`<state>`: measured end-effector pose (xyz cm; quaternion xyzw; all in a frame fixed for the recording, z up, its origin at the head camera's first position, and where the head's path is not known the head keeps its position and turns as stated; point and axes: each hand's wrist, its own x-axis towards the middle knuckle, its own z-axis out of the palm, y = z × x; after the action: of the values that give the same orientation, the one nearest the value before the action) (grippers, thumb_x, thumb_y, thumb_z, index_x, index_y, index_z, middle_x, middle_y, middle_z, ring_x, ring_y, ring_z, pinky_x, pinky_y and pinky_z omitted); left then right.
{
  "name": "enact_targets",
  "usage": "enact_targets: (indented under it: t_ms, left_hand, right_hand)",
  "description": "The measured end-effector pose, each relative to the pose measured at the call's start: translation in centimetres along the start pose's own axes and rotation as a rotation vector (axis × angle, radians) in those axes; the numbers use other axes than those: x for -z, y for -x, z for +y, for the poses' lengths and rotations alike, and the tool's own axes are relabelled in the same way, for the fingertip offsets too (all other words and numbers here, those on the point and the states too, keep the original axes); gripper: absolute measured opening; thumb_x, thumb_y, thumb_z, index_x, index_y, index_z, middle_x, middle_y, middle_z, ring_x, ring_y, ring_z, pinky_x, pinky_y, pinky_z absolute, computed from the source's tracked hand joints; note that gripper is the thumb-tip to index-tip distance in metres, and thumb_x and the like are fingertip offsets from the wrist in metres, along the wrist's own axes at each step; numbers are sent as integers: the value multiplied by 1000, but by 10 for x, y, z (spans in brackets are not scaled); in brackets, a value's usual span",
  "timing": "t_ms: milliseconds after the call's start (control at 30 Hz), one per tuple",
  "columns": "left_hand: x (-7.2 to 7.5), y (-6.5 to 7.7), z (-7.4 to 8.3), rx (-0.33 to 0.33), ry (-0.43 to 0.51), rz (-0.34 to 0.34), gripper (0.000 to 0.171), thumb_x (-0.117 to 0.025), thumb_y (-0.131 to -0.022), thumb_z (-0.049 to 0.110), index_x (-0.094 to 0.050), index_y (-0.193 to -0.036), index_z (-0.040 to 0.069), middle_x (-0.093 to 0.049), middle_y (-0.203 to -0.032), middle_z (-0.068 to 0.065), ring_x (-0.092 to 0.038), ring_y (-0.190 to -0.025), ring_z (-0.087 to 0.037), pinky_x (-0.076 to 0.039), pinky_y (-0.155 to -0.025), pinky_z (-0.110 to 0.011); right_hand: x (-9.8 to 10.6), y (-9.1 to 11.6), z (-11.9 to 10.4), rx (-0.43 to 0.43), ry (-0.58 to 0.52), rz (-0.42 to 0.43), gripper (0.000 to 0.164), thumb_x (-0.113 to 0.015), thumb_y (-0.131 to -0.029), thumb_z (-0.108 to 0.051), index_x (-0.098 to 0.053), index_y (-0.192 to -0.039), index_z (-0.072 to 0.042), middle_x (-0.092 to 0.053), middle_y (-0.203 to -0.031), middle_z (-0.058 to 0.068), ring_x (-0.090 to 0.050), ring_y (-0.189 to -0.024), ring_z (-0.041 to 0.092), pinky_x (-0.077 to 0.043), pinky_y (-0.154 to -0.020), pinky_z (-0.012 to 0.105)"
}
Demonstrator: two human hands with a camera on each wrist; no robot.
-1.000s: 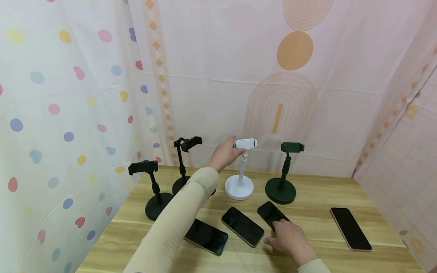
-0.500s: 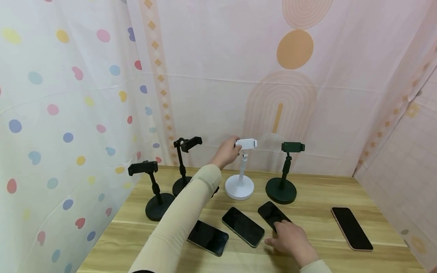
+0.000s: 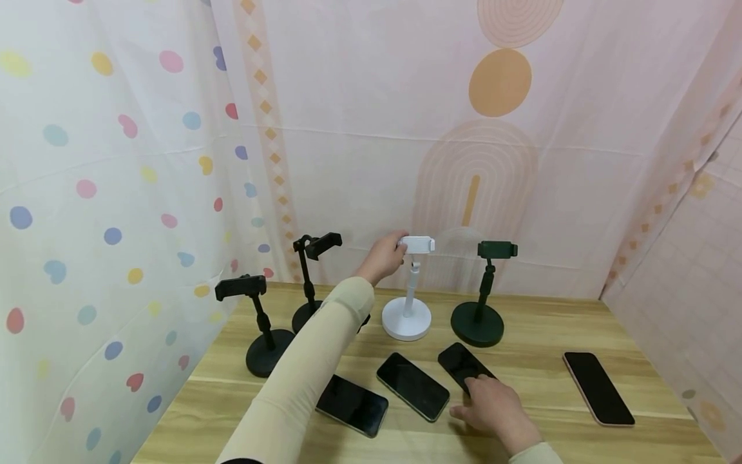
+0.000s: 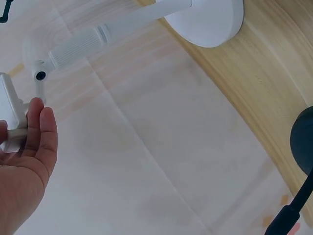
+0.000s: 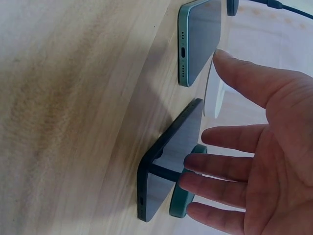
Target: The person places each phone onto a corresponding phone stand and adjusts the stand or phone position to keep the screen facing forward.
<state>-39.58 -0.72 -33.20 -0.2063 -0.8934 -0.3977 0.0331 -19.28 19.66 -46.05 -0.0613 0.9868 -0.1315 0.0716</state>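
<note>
My left hand (image 3: pixel 382 259) grips the left end of the clamp on a white phone stand (image 3: pixel 406 319). In the left wrist view its thumb and fingers pinch the clamp's edge, partly cut off by the frame. My right hand (image 3: pixel 495 410) hovers with extended fingers over the near end of a black smartphone (image 3: pixel 462 363). The right wrist view shows a gap between the fingers and that phone. Left of it lies a smartphone with a green frame (image 5: pixel 184 46), screen up. Behind the black phone stands a dark green phone stand (image 3: pixel 477 322).
Two black phone stands, one nearer (image 3: pixel 269 354) and one farther back (image 3: pixel 309 283), stand at the left. Another smartphone (image 3: pixel 353 406) lies beside my left sleeve, and a pink-edged smartphone (image 3: pixel 598 388) lies far right. Patterned curtains (image 3: pixel 359 129) hang around the wooden table (image 3: pixel 539 399).
My left fingers have moved slightly right and closed onto the end of the white clamp, which has turned or shifted very slightly. The right hand stays nearly still over the black phone.
</note>
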Motion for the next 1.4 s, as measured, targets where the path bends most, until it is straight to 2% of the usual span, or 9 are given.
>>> enact_targets:
  t_ms: [167, 533, 600, 767, 867, 1033, 1167, 1267, 1400]
  left_hand:
    - [1, -2, 1, -34, -96, 30, 40, -46, -105, 12, -48, -144, 1, -60, -132, -18, -57, -107, -27, -47, -93, -40]
    - [-1, 0, 3, -23, -80, 31, 43, -46, -106, 16, -45, -147, 0, -59, -134, -17, -57, -109, -25, -46, -96, -39]
    - [0, 1, 3, -13, -64, 23, 44, -45, -107, 17, -43, -148, 0, -59, -135, -16, -57, -105, -25, -47, -92, -38]
    - [-2, 2, 1, 0, -44, 9, 46, -43, -107, 16, -39, -150, 1, -65, -119, -15, -60, -84, -19, -47, -70, -28]
    - [-3, 2, 1, 1, -43, 7, 46, -43, -107, 16, -38, -151, 1, -64, -118, -17, -60, -80, -18, -46, -64, -26]
    - [-1, 2, 0, -1, -65, 8, 46, -42, -107, 16, -38, -151, 1, -61, -129, -17, -56, -86, -24, -46, -75, -34]
    - [-1, 3, 1, 10, -57, 2, 49, -47, -106, 18, -38, -151, 1, -55, -139, -17, -59, -113, -29, -47, -96, -39]
    - [-1, 3, 1, 11, -53, -2, 52, -52, -104, 20, -38, -151, 2, -52, -143, -17, -51, -129, -30, -41, -106, -42]
    - [-2, 4, 0, 7, -58, 0, 55, -55, -102, 19, -37, -152, 3, -53, -142, -17, -53, -128, -30, -42, -105, -42]
  right_hand:
    - [1, 1, 0, 4, -1, 1, 63, -80, -81, -45, -66, -118, 4, -64, -117, 24, -61, -109, 42, -48, -90, 57]
    - [0, -1, 2, -3, -7, 9, 65, -79, -81, -45, -65, -120, 5, -64, -117, 25, -60, -109, 43, -48, -90, 57]
    - [0, -1, 3, -9, -6, 13, 66, -79, -82, -45, -65, -121, 6, -63, -118, 27, -60, -109, 43, -48, -89, 57]
    - [0, -3, 8, -26, 6, 27, 68, -78, -83, -45, -63, -124, 7, -61, -121, 30, -60, -109, 45, -48, -88, 58]
    - [1, -4, 10, -30, 9, 44, 68, -78, -83, -44, -62, -123, 8, -61, -120, 31, -60, -107, 46, -49, -86, 57]
    - [-1, -6, 15, -44, 14, 65, 67, -78, -83, -44, -62, -122, 9, -61, -117, 30, -62, -102, 44, -51, -81, 56]
    - [-1, -9, 20, -64, 12, 61, 69, -77, -84, -44, -61, -124, 10, -61, -116, 29, -62, -100, 43, -52, -80, 55]
    - [-2, -10, 23, -71, 8, 62, 71, -78, -83, -43, -60, -125, 12, -59, -117, 30, -61, -101, 44, -52, -80, 55]
    - [-4, -11, 27, -83, 11, 83, 75, -78, -83, -44, -57, -125, 14, -58, -118, 33, -60, -103, 45, -51, -81, 56]
